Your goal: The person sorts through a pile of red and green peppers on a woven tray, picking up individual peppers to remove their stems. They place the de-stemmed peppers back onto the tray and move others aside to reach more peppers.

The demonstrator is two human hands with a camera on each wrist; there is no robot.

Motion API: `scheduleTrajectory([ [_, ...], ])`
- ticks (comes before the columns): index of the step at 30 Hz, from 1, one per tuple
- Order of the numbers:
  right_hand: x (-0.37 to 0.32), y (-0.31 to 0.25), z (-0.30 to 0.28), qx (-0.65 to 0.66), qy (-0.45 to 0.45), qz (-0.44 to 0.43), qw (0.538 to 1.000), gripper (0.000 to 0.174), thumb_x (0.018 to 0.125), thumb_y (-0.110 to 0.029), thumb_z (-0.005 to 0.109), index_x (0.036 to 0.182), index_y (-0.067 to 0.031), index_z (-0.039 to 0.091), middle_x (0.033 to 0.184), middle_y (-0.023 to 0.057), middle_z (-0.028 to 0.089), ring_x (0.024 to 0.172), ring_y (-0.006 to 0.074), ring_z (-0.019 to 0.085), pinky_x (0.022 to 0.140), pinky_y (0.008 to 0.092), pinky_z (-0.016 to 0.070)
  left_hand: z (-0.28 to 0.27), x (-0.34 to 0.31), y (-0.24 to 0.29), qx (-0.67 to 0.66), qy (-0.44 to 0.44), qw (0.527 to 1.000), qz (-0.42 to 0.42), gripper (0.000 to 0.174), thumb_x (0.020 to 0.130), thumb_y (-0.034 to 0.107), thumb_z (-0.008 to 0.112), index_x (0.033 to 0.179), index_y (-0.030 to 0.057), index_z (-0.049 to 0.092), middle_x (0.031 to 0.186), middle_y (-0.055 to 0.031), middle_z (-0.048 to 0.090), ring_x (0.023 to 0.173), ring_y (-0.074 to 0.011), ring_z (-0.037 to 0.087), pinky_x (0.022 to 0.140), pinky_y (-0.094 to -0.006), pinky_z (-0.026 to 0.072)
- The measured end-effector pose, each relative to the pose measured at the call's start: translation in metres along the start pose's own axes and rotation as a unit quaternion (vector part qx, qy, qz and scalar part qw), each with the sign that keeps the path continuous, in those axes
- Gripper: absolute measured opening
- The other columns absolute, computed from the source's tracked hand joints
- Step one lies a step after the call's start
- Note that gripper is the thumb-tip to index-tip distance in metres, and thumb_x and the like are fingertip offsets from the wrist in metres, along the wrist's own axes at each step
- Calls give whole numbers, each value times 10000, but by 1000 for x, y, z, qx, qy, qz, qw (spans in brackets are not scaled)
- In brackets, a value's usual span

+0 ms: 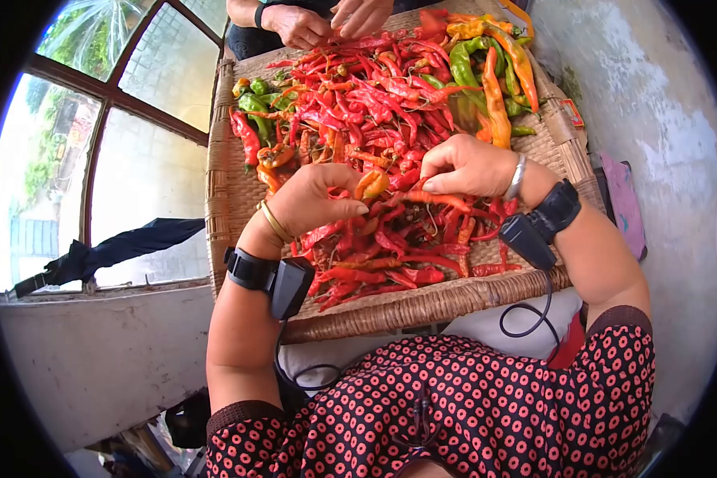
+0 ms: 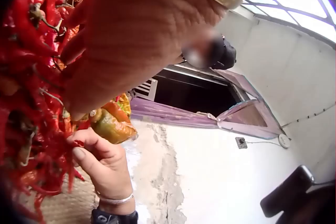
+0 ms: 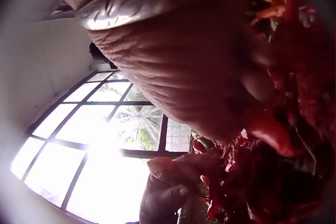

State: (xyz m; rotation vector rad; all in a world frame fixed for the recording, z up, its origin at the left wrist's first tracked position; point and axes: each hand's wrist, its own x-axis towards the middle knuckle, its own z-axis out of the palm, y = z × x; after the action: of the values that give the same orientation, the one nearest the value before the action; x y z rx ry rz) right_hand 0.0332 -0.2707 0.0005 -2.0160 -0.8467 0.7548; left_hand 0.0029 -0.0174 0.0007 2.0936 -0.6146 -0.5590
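Many red peppers (image 1: 382,103) lie heaped on a woven tray (image 1: 422,307). The left hand (image 1: 315,195) is over the near half of the heap, its thumb and fingers curled at an orange-green pepper (image 1: 372,185). That pepper (image 2: 116,125) shows beyond the left hand (image 2: 131,40) in the left wrist view. Just to the right, the right hand (image 1: 474,166) pinches a red-orange pepper (image 1: 442,199) between thumb and fingers. In the right wrist view this pepper (image 3: 275,136) sticks out below the right hand (image 3: 178,56), whose fingertips are in shadow.
Another person's hands (image 1: 327,24) are at the tray's far edge. Green peppers (image 1: 255,107) lie at the far left, with orange and green ones (image 1: 498,88) at the far right. A folded dark umbrella (image 1: 127,247) rests by the window, left of the tray; a wall (image 1: 645,103) stands at right.
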Motion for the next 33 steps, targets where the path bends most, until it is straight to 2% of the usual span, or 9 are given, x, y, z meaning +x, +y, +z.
scheduleTrajectory([
  [3,-7,-3,-6,187,-65,100,975,137,783,-166,553,751,-33,569,580,-2,534,454,62,480,429,206,388,-4,-2,-5,-87,17,996,-23,168,705,138,685,660,54,547,605,46,487,600,-31,432,553,-199,378],
  [8,-2,9,-1,53,-170,103,979,158,793,-183,543,751,-32,561,551,-18,497,484,60,482,436,206,390,-10,-2,2,-212,45,970,-106,177,752,172,656,686,47,549,574,33,502,524,-43,457,480,-191,374],
  [12,0,8,1,55,-131,68,987,160,798,-179,534,759,-26,562,592,-15,508,519,65,496,472,204,409,-21,5,-9,-388,306,869,-36,264,830,176,538,1008,-19,524,666,-12,536,585,-72,513,526,-181,413],
  [15,2,10,2,155,-78,76,982,174,809,-193,522,784,-26,568,653,0,537,530,63,509,486,198,423,-16,13,-13,-284,400,867,-88,361,819,156,548,1120,-25,466,747,-26,545,613,-72,515,531,-189,420],
  [18,0,2,1,217,-82,96,968,201,833,-234,498,828,-47,572,661,8,571,524,61,527,459,182,412,6,14,-4,-221,193,955,-42,422,793,89,577,1181,14,428,890,-28,553,640,-52,506,524,-175,411],
  [22,2,4,9,297,-118,88,944,207,847,-238,483,849,-45,559,669,14,578,511,60,529,452,174,413,29,12,14,-261,-54,959,-99,452,782,75,598,1195,33,420,903,9,566,632,-28,486,521,-165,413],
  [23,3,4,11,312,-124,76,939,211,853,-241,475,856,-45,554,671,16,580,506,60,531,451,173,414,38,16,12,-242,-18,970,-14,375,777,78,605,1129,29,486,700,26,557,551,-28,466,496,-185,412],
  [28,7,10,17,346,-147,48,925,216,861,-241,462,866,-46,553,671,21,582,497,62,529,450,170,414,37,13,12,-237,-118,958,-106,197,813,209,578,909,37,588,668,11,572,560,-42,493,510,-180,420],
  [33,6,10,17,320,-153,50,934,230,847,-260,482,877,-49,568,699,10,582,551,59,538,491,186,424,33,12,11,-290,-98,945,-115,183,818,200,564,908,42,586,683,10,587,553,-33,504,480,-152,389],
])
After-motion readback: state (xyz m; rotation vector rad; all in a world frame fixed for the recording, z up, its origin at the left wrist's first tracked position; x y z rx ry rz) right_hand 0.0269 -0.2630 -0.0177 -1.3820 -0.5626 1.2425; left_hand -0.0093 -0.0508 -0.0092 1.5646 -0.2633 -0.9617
